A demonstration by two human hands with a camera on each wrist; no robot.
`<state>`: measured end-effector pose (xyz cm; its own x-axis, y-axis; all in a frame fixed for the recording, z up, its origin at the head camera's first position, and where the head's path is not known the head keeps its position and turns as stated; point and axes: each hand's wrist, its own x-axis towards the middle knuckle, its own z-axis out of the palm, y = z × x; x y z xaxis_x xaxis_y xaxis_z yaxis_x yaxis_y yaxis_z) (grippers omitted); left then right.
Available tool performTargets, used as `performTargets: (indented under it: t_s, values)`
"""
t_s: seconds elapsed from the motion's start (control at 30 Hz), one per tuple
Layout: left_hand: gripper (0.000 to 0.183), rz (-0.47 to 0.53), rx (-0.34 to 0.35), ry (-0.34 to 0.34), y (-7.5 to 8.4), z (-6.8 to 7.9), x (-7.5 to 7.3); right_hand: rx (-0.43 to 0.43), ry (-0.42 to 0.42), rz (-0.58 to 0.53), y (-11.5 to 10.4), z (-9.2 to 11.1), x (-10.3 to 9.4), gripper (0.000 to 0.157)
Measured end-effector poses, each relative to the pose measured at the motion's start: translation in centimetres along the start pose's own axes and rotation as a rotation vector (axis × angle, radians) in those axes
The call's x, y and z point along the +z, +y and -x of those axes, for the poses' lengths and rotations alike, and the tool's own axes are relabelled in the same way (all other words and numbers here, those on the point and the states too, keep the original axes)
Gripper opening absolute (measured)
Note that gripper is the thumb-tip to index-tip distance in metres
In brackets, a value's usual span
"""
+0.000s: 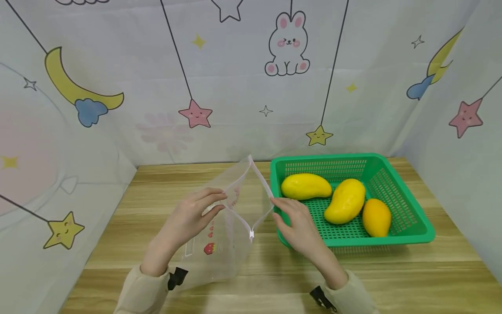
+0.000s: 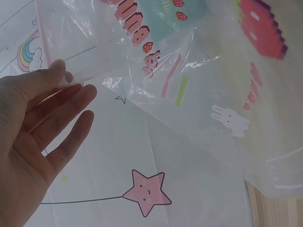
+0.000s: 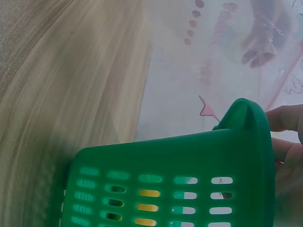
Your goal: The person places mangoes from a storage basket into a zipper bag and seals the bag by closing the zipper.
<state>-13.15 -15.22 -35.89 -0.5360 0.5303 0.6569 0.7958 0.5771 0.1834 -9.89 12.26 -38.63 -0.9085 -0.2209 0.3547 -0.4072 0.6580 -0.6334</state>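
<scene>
A clear plastic zip bag [image 1: 219,264] with strawberry prints stands upright on the table, its mouth spread into a diamond shape. Its white slider [image 1: 252,234] sits at the near corner of the mouth. My left hand [image 1: 196,213] pinches the left lip between thumb and fingers; the left wrist view shows the other fingers of that hand [image 2: 42,127] fanned loosely below the film [image 2: 156,78]. On the opposite lip, my right hand [image 1: 296,222] grips the edge with thumb and fingertips, close by the basket's left rim. In the right wrist view, the basket partly hides this hand [image 3: 289,156].
At the right stands a green plastic basket [image 1: 353,242] with slotted walls. Three yellow mangoes lie in it: one at the back left [image 1: 306,186], one in the middle [image 1: 347,201], one at the right [image 1: 377,218]. A printed white cloth [image 1: 235,78] hangs behind the wooden table [image 1: 157,183].
</scene>
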Motion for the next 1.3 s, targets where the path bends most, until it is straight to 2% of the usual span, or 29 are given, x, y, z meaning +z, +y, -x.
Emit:
performTargets:
  t_s: [0.23,0.5,0.67,1.07,1.3]
  values:
    - [0.031,0.028,0.013,-0.018,0.4,-0.6,0.2,-0.004,-0.054,0.020,-0.3,0.1,-0.3,0.038]
    - [0.030,0.029,0.013,-0.015,0.4,-0.6,0.5,-0.049,-0.089,0.078,-0.4,0.4,-0.9,0.050]
    - [0.030,0.037,0.027,-0.004,0.3,-0.7,0.6,-0.054,-0.125,0.133,-0.5,0.5,-1.5,0.049]
    - [0.028,0.030,0.032,0.004,0.4,-0.7,0.9,-0.199,-0.155,0.330,-1.2,0.5,-3.1,0.047]
    - [0.028,0.039,0.036,0.009,0.3,-0.7,1.0,-0.287,-0.201,0.417,-1.7,0.3,-4.2,0.044]
